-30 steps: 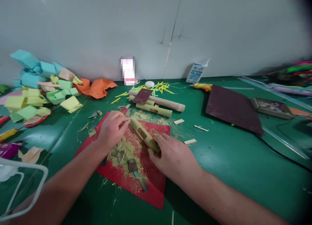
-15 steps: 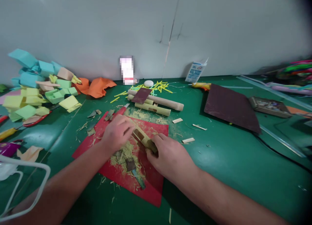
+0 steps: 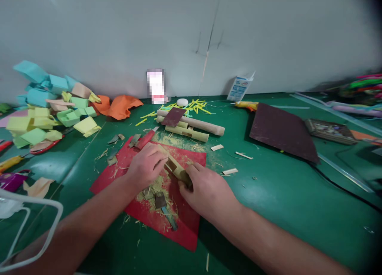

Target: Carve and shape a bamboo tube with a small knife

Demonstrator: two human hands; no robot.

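My right hand [image 3: 210,189] is wrapped round the near end of a short bamboo tube [image 3: 176,168], which slants over a red sheet [image 3: 186,233]. A rectangular opening is cut in the tube's upper side. My left hand [image 3: 147,163] is closed, its fingertips at the far edge of that opening; whatever they pinch is hidden. Pale dust, shavings and dark sandpaper scraps [image 3: 160,200] lie on the sheet below the tube. A red-handled knife [image 3: 146,140] rests just beyond my left hand.
More bamboo tubes [image 3: 205,127] lie behind the sheet, a small brown sandpaper piece [image 3: 173,117] on top. A large brown sheet [image 3: 282,134] is at the right, near a small tray [image 3: 331,131]. Folded paper pieces [image 3: 38,96] are heaped at left. A white frame [image 3: 56,205] stands near left.
My left hand has shifted slightly right and down along the tube, its fingers now over the edge of the opening. The right hand and tube stay almost in place.
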